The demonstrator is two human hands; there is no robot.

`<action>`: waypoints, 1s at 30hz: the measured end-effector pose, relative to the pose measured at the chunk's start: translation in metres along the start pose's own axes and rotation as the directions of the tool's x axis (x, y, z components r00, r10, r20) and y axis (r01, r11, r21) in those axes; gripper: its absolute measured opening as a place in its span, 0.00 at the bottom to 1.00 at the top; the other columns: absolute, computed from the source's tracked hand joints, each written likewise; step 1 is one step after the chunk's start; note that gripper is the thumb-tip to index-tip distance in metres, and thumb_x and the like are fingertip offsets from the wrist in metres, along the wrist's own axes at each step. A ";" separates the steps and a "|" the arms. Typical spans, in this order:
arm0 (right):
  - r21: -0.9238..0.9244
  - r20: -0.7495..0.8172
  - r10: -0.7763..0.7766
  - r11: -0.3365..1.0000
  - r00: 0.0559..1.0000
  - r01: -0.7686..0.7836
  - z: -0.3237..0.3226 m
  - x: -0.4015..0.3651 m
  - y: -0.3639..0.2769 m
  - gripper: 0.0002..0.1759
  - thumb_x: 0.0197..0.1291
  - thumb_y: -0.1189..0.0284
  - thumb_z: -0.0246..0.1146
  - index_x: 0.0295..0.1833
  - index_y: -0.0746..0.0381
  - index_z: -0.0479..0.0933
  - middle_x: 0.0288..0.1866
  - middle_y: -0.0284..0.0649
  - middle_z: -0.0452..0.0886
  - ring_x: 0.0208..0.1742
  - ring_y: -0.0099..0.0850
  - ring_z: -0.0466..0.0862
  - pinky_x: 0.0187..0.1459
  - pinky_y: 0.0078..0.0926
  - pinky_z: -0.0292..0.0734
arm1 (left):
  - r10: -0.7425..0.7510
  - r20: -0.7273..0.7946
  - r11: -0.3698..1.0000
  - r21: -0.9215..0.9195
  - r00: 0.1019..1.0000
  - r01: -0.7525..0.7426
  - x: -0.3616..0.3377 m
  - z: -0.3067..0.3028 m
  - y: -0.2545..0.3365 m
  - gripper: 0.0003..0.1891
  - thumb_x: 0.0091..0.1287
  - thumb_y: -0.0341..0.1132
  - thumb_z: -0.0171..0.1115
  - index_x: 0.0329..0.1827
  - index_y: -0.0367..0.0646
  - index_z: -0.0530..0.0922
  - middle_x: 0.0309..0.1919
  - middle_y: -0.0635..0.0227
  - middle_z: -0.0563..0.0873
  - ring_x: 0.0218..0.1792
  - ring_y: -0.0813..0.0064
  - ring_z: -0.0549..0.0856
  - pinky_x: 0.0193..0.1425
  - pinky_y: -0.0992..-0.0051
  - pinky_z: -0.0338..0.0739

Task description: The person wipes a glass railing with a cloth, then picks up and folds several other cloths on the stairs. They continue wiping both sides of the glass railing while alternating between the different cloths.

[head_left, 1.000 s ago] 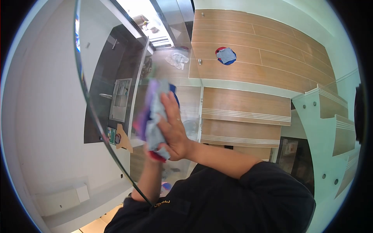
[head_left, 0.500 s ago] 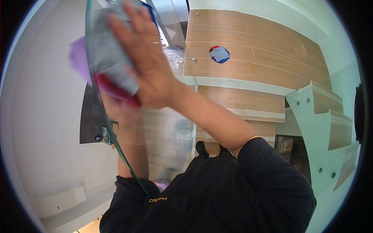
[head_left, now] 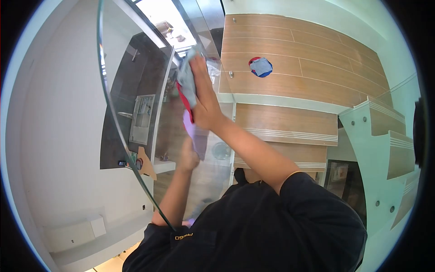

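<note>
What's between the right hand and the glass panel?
A bunched cloth, grey with a red layer, lies pressed under the right hand against the glass panel. The head view shows it.

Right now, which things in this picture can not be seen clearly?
Head view:
Left hand: behind the glass panel, fingers covered by the purple cloth; grip unclear.
Grey cloth: partly hidden under the right hand.
Bundle on the wooden floor: too small to identify.
Shirt lettering: too small to read.
</note>
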State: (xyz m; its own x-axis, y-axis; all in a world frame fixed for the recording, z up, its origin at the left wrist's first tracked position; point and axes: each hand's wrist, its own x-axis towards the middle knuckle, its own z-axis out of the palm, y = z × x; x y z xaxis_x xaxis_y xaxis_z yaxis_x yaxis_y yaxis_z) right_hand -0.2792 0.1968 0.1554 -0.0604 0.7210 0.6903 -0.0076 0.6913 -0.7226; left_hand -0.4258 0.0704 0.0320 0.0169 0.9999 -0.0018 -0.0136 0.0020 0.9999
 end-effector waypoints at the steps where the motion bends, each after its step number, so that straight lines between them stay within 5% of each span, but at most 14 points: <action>1: -0.005 -0.005 -0.048 0.999 0.999 0.048 -0.003 0.023 -0.014 0.36 0.68 0.64 0.50 0.79 0.63 0.50 0.81 0.54 0.46 0.81 0.57 0.42 0.76 0.51 0.37 | 0.058 -0.036 0.993 -0.102 0.998 -0.061 0.019 0.011 0.044 0.25 0.78 0.42 0.38 0.71 0.36 0.63 0.64 0.59 0.74 0.65 0.66 0.74 0.69 0.64 0.67; 4: 0.028 0.024 -0.104 0.994 0.994 0.103 -0.008 0.022 -0.038 0.36 0.66 0.65 0.52 0.78 0.61 0.53 0.81 0.52 0.48 0.81 0.58 0.45 0.75 0.55 0.39 | 0.297 -0.193 0.790 -0.501 0.935 -0.354 0.065 0.033 0.156 0.26 0.77 0.42 0.38 0.72 0.36 0.62 0.67 0.55 0.72 0.67 0.62 0.73 0.71 0.61 0.67; 6: 0.009 0.108 -0.107 0.994 0.988 0.107 -0.014 -0.023 -0.048 0.35 0.67 0.64 0.53 0.78 0.62 0.55 0.81 0.53 0.49 0.80 0.58 0.47 0.75 0.56 0.40 | 0.544 -0.178 0.819 -0.101 0.820 -0.565 0.075 0.047 0.189 0.24 0.72 0.31 0.52 0.70 0.32 0.64 0.65 0.53 0.73 0.62 0.61 0.77 0.68 0.63 0.72; 8: 0.036 0.124 -0.039 0.999 0.992 0.035 -0.013 -0.062 -0.054 0.33 0.68 0.65 0.52 0.76 0.63 0.58 0.80 0.54 0.52 0.80 0.57 0.49 0.75 0.54 0.42 | 0.619 -0.226 0.785 0.214 0.752 -0.582 0.082 0.053 0.195 0.26 0.67 0.23 0.58 0.69 0.30 0.65 0.64 0.52 0.75 0.60 0.61 0.79 0.66 0.64 0.74; 9: 0.050 0.131 -0.001 0.999 0.991 -0.006 -0.012 -0.071 -0.055 0.31 0.69 0.65 0.52 0.75 0.63 0.60 0.79 0.54 0.54 0.80 0.56 0.50 0.75 0.53 0.43 | 0.568 -0.332 0.808 0.052 0.753 -0.587 0.083 0.060 0.197 0.31 0.59 0.16 0.64 0.67 0.30 0.66 0.62 0.54 0.76 0.58 0.64 0.80 0.64 0.67 0.75; 12: -0.033 0.015 0.068 0.997 0.998 -0.067 -0.023 -0.002 -0.042 0.28 0.69 0.67 0.52 0.72 0.66 0.64 0.77 0.55 0.58 0.79 0.56 0.53 0.75 0.49 0.47 | 0.537 -0.339 0.838 0.110 0.772 -0.535 0.072 0.047 0.171 0.28 0.68 0.27 0.59 0.70 0.32 0.63 0.65 0.54 0.74 0.61 0.63 0.78 0.66 0.64 0.73; 15: 0.119 -0.011 0.030 0.992 0.999 -0.029 -0.025 0.028 -0.039 0.26 0.69 0.69 0.53 0.71 0.67 0.66 0.77 0.55 0.60 0.78 0.56 0.55 0.75 0.44 0.52 | 0.444 -0.184 0.857 -0.200 0.877 -0.476 0.029 0.046 0.145 0.30 0.72 0.26 0.54 0.75 0.31 0.56 0.70 0.55 0.67 0.67 0.63 0.72 0.71 0.62 0.67; 19: 0.046 0.097 -0.016 0.999 0.995 0.011 -0.027 -0.046 -0.055 0.26 0.69 0.70 0.53 0.70 0.68 0.67 0.77 0.55 0.60 0.78 0.55 0.56 0.74 0.44 0.55 | 0.254 -0.129 0.844 -0.454 0.959 -0.284 -0.019 0.058 0.118 0.30 0.77 0.47 0.39 0.77 0.40 0.55 0.72 0.57 0.65 0.72 0.59 0.67 0.75 0.58 0.61; 22: 0.070 0.115 0.005 0.997 0.993 -0.013 -0.025 -0.063 -0.066 0.26 0.69 0.70 0.53 0.70 0.68 0.67 0.77 0.54 0.60 0.78 0.54 0.56 0.74 0.44 0.55 | 0.208 -0.061 0.945 -0.246 0.976 -0.217 -0.029 0.047 0.113 0.31 0.77 0.49 0.38 0.77 0.40 0.55 0.73 0.59 0.65 0.73 0.59 0.66 0.76 0.58 0.59; 23: 0.050 0.103 0.006 0.999 0.995 -0.011 -0.027 -0.045 -0.060 0.26 0.69 0.70 0.54 0.69 0.69 0.67 0.76 0.54 0.60 0.78 0.54 0.56 0.74 0.43 0.55 | 0.212 -0.093 0.884 -0.407 0.973 -0.231 -0.027 0.050 0.113 0.30 0.77 0.48 0.39 0.77 0.40 0.55 0.73 0.59 0.65 0.72 0.59 0.68 0.75 0.58 0.61; 27: 0.008 0.049 -0.094 0.996 0.994 0.094 -0.037 0.040 -0.044 0.26 0.69 0.68 0.55 0.68 0.69 0.69 0.74 0.54 0.64 0.76 0.54 0.60 0.73 0.42 0.56 | 0.279 0.009 0.881 -0.400 0.960 -0.252 -0.032 0.035 0.099 0.29 0.77 0.42 0.42 0.77 0.37 0.55 0.72 0.58 0.65 0.71 0.62 0.69 0.74 0.61 0.64; 30: -0.029 0.071 -0.015 0.999 0.997 0.017 -0.037 -0.016 -0.061 0.25 0.68 0.67 0.57 0.66 0.69 0.71 0.72 0.55 0.67 0.75 0.54 0.63 0.72 0.42 0.59 | 0.303 -0.021 0.896 -0.334 0.953 -0.293 -0.025 0.039 0.098 0.28 0.77 0.42 0.44 0.75 0.35 0.57 0.71 0.56 0.67 0.69 0.60 0.70 0.73 0.61 0.65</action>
State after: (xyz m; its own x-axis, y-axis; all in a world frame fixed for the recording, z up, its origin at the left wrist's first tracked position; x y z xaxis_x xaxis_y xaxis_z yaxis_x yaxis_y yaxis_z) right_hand -0.2410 0.1452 0.1902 -0.1312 0.7052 0.6968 0.0199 0.7046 -0.7093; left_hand -0.3883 0.0454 0.1307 -0.0087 0.9535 0.3014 -0.3515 -0.2851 0.8917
